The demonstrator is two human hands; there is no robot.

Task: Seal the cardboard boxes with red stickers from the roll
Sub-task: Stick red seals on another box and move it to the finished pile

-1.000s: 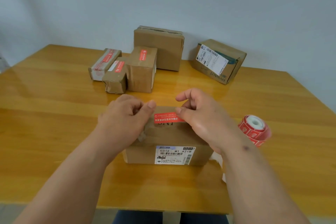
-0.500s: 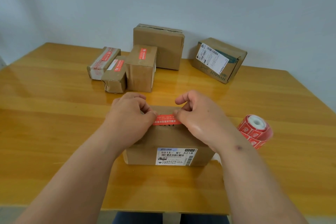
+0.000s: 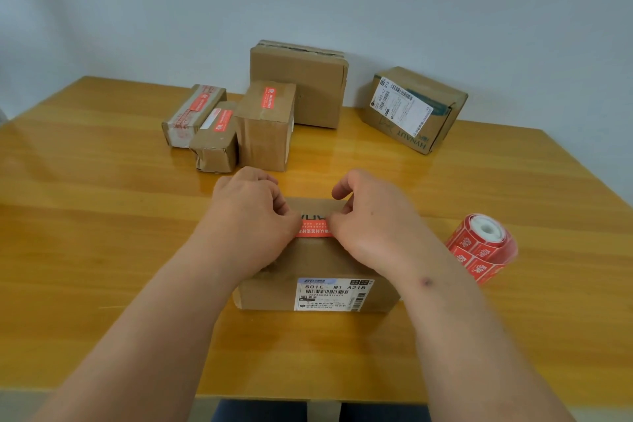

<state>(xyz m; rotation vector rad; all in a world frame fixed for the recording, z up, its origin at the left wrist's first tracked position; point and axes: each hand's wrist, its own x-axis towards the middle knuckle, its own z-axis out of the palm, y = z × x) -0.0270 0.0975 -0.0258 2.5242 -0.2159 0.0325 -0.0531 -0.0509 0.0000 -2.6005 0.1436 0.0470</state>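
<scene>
The near box (image 3: 318, 264) on the bench (image 3: 102, 216) bears a label reading "501E- M1 A21B"; a far box (image 3: 416, 110) reads "HYNAUT". Left hand (image 3: 251, 216) and right hand (image 3: 373, 219), fingers curled, pinch a red sticker (image 3: 313, 229) against the near box's top. The roll (image 3: 481, 247) lies right.

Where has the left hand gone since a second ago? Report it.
Yes. The left hand moved right along the box, toward its shipping label, narrowing the visible red sticker.
</scene>
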